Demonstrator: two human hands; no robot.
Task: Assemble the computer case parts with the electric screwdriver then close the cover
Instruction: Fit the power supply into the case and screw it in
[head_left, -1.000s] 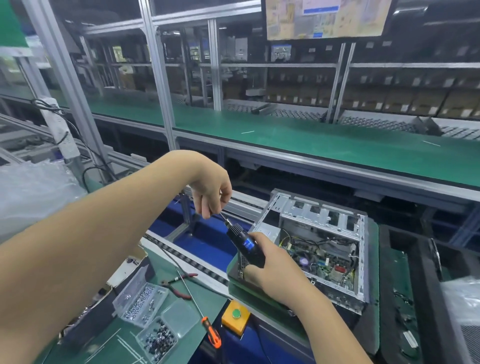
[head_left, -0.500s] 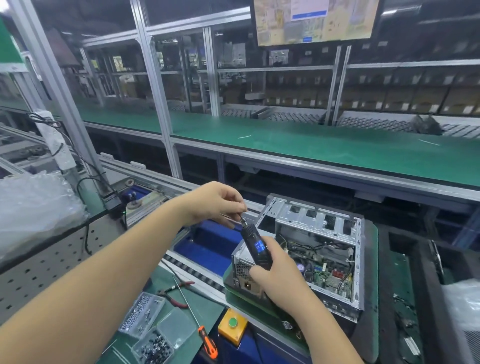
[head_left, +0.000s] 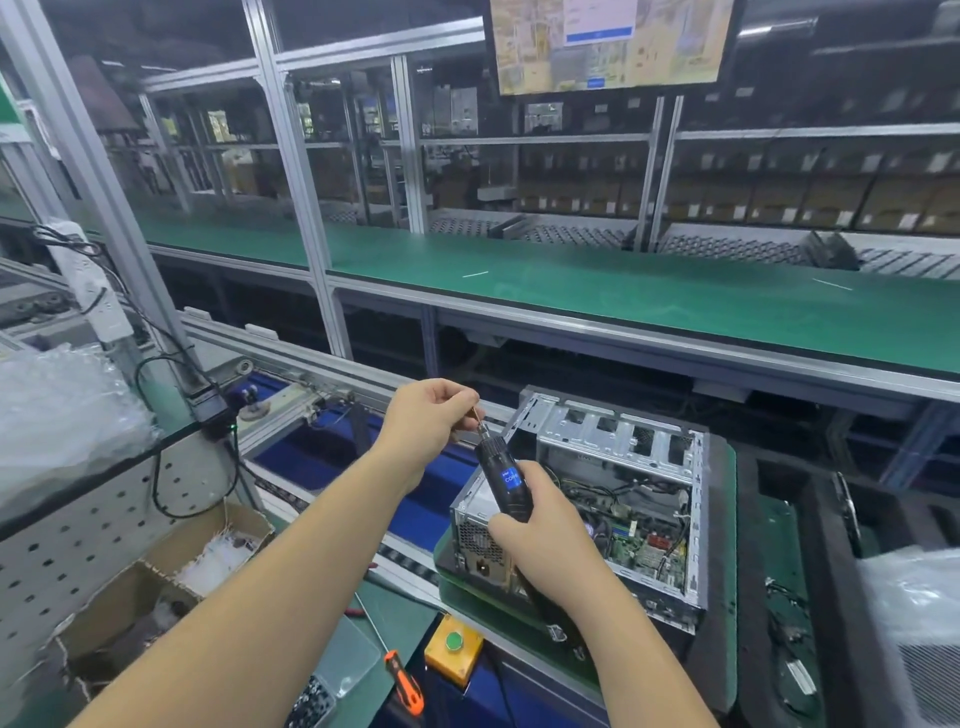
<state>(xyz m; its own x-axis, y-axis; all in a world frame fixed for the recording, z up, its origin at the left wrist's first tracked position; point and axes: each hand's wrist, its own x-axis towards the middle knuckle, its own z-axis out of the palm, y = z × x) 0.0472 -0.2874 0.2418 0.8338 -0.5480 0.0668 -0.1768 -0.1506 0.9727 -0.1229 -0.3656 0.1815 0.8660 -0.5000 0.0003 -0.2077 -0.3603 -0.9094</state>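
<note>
Two hands busy above the case (head_left: 618, 499), screw could drop in.
Right hand (head_left: 540, 545) grips the driver (head_left: 506, 483); left hand (head_left: 434, 415) pinches something tiny at its tip, easy to fumble.

Driver (head_left: 506, 486): matt black plastic, glossy blue label. Case (head_left: 621, 441): bare, dull-shiny sheet metal. Desk (head_left: 649, 296): smooth matt green mat. At 9 o'clock, crinkled clear film (head_left: 57, 410).
</note>
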